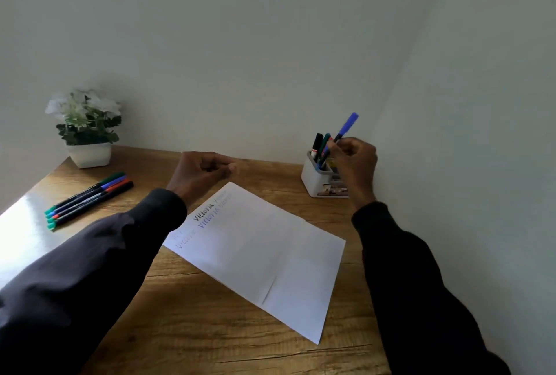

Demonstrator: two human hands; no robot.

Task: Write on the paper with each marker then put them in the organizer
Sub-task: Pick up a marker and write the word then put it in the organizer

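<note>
A blue marker is pinched in the fingers of the right hand, tilted, with its capped end up and to the right. Its lower end reaches into the organizer, just in front of the hand; whether it touches the bottom cannot be told. Three other markers are already standing in the same compartment. The organizer is placed at the far right of the table, near the wall.

The paper is laid at an angle in the middle of the table, between the two arms. Several words in black, blue and paler ink are seen near its far left corner. The left hand is held above that corner, loosely curled, with nothing in it.

Four markers are laid side by side at the far left, well apart from both hands. A potted plant with white flowers is seen behind them.
</note>
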